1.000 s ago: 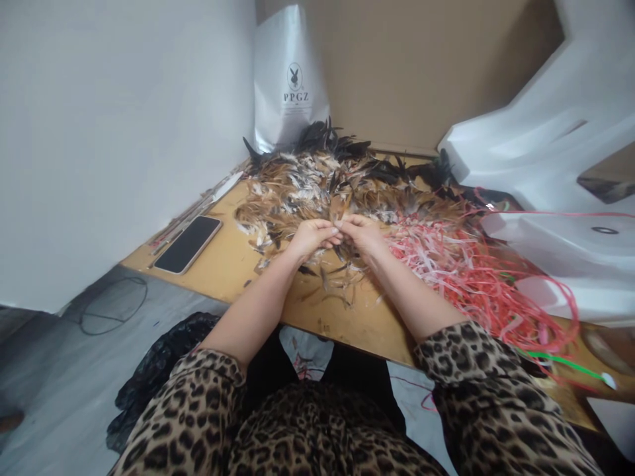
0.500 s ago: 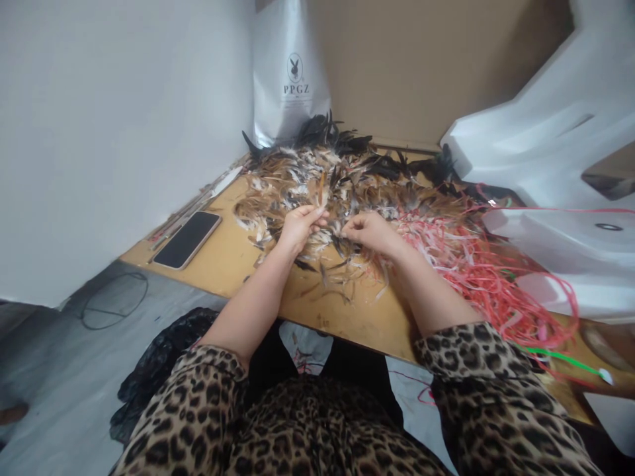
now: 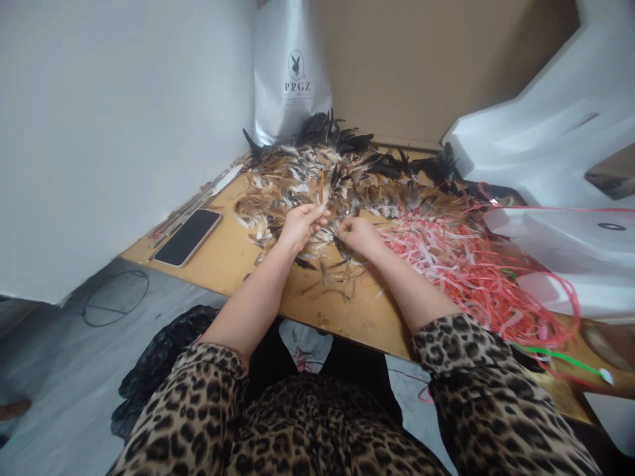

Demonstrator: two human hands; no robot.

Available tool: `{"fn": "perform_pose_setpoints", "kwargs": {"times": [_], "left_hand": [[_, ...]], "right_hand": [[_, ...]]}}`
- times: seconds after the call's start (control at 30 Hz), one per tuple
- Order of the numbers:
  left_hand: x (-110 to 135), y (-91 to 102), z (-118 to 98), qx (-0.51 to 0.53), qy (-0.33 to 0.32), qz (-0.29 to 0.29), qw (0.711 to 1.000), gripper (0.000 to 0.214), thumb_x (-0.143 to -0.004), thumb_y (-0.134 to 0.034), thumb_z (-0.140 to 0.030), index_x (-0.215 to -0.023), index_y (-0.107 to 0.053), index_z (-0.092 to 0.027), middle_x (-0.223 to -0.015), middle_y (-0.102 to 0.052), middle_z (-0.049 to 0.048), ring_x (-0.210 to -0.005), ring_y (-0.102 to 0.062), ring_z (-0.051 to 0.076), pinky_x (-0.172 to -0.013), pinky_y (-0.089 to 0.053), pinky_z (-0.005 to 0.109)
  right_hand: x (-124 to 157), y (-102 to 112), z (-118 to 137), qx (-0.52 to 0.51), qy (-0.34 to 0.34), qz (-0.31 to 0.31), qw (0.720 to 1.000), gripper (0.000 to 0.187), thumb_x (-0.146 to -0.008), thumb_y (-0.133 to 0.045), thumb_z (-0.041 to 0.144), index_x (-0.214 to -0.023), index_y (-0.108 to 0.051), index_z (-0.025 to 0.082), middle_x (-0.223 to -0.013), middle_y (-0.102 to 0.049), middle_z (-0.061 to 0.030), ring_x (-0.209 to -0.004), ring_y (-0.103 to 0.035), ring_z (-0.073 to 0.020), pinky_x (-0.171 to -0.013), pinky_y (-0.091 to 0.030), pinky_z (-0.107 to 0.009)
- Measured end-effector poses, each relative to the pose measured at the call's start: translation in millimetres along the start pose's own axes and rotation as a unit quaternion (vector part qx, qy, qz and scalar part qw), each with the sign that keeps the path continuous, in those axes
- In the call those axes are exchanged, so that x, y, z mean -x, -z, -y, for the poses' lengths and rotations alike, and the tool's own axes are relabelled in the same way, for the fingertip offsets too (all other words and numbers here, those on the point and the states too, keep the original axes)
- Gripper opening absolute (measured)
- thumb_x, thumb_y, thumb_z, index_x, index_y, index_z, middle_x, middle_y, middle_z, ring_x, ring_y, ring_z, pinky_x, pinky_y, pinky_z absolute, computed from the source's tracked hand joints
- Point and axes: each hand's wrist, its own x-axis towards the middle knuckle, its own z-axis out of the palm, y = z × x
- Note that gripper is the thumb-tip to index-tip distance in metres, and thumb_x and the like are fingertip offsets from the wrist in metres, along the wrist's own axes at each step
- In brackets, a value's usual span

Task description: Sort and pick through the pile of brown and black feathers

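Observation:
A big heap of brown, black and white feathers [image 3: 347, 178] covers the far middle of a wooden tabletop [image 3: 228, 258]. My left hand [image 3: 300, 225] is closed on a small bunch of brown feathers [image 3: 321, 188] that stick up out of its fingers. My right hand [image 3: 358, 236] lies just to the right of it, knuckles up, fingers pinched down into the near edge of the heap. What it grips I cannot make out.
A tangle of red and pink plastic strips [image 3: 461, 264] spreads over the right half of the table. A dark phone [image 3: 188, 237] lies at the left edge, a white PPGZ bag [image 3: 292, 73] stands behind the feathers, and white foam pieces [image 3: 550, 152] fill the right.
My two hands were touching one second ago. They have come apart: the left lifted a small bunch of feathers, the right went down into the heap beside it.

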Motion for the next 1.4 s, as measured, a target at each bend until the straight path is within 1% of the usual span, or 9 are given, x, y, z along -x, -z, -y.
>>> {"fn": "perform_pose_setpoints", "kwargs": {"times": [0.13,0.33,0.43,0.53,0.7,0.83,1.07,1.23,1.4], "left_hand": [[-0.9,1.4,0.4,0.008,-0.006,0.014,1.0,0.02,-0.065,-0.071,-0.024,-0.075,-0.061,-0.011,-0.072,-0.067,0.0027,-0.052,-0.056,0.003,-0.045,-0.039,0.012],[1.1,1.3,2.2,-0.011,0.03,0.055,0.998,0.018,-0.067,-0.07,-0.022,-0.078,-0.063,-0.009,-0.082,-0.069,0.0068,-0.057,-0.06,0.005,-0.046,-0.041,0.011],[3.3,0.5,4.1,-0.011,0.054,0.088,0.995,0.018,-0.067,-0.07,-0.02,-0.078,-0.063,-0.008,-0.087,-0.069,0.0098,-0.061,-0.063,0.007,-0.048,-0.043,0.012],[4.6,-0.3,6.1,-0.006,0.076,0.116,0.99,0.017,-0.068,-0.069,-0.019,-0.08,-0.064,-0.008,-0.089,-0.068,0.0114,-0.063,-0.064,0.008,-0.048,-0.044,0.012],[3.8,-1.0,7.6,0.022,0.103,0.138,0.985,0.008,-0.071,-0.065,-0.013,-0.077,-0.063,-0.007,-0.075,-0.068,0.0072,-0.056,-0.06,0.004,-0.047,-0.042,0.01],[3.3,-0.1,4.5,0.065,0.122,0.123,0.983,0.003,-0.074,-0.06,-0.009,-0.075,-0.063,-0.008,-0.069,-0.065,0.0034,-0.052,-0.055,0.0,-0.047,-0.041,0.007],[6.3,1.0,1.1,0.115,0.133,0.154,0.972,0.003,-0.074,-0.059,-0.007,-0.075,-0.062,-0.009,-0.069,-0.064,0.0022,-0.051,-0.054,0.0,-0.046,-0.042,0.007],[6.1,0.6,2.4,0.101,0.136,0.174,0.97,0.003,-0.075,-0.059,-0.008,-0.075,-0.062,-0.008,-0.068,-0.064,0.0021,-0.052,-0.056,0.001,-0.048,-0.043,0.007],[4.3,-1.0,4.8,0.048,0.104,0.143,0.983,0.009,-0.074,-0.062,-0.011,-0.081,-0.064,-0.006,-0.078,-0.068,0.0068,-0.062,-0.063,0.007,-0.047,-0.044,0.01]], "right_hand": [[-1.8,7.3,2.4,-0.187,-0.058,-0.02,0.98,0.017,-0.058,-0.064,0.033,-0.059,-0.061,0.016,-0.046,-0.052,0.0034,-0.041,-0.039,-0.0063,-0.042,-0.029,-0.02],[-3.6,17.4,4.1,-0.423,-0.124,0.002,0.898,0.029,-0.048,-0.074,0.034,-0.062,-0.056,0.017,-0.046,-0.049,0.0052,-0.039,-0.034,-0.0044,-0.038,-0.02,-0.019],[-2.8,15.5,7.3,-0.428,-0.121,-0.029,0.895,0.029,-0.049,-0.074,0.035,-0.062,-0.055,0.018,-0.043,-0.045,0.0068,-0.038,-0.032,-0.0042,-0.038,-0.019,-0.019],[-0.3,9.6,13.6,-0.387,-0.09,-0.069,0.915,0.026,-0.053,-0.072,0.036,-0.064,-0.058,0.017,-0.046,-0.05,0.0053,-0.04,-0.036,-0.0054,-0.04,-0.025,-0.02],[3.7,4.6,22.7,-0.341,-0.047,-0.074,0.936,0.023,-0.057,-0.071,0.036,-0.063,-0.06,0.017,-0.056,-0.058,0.0018,-0.047,-0.045,-0.0072,-0.047,-0.035,-0.021],[4.6,12.0,23.4,-0.407,-0.076,-0.018,0.91,0.028,-0.059,-0.071,0.041,-0.071,-0.064,0.017,-0.053,-0.055,0.0029,-0.042,-0.038,-0.005,-0.041,-0.026,-0.019],[6.4,13.9,22.3,-0.486,-0.074,0.107,0.864,0.033,-0.056,-0.074,0.039,-0.077,-0.064,0.017,-0.07,-0.064,-0.0007,-0.047,-0.038,-0.0038,-0.041,-0.025,-0.018],[6.1,10.1,24.8,-0.512,-0.07,0.103,0.85,0.029,-0.055,-0.076,0.036,-0.067,-0.059,0.016,-0.059,-0.059,0.0021,-0.044,-0.036,-0.0034,-0.04,-0.023,-0.017],[2.7,11.4,22.7,-0.495,-0.063,0.032,0.866,0.029,-0.054,-0.077,0.034,-0.062,-0.056,0.015,-0.049,-0.053,0.0041,-0.041,-0.037,-0.0036,-0.039,-0.023,-0.018]]}}
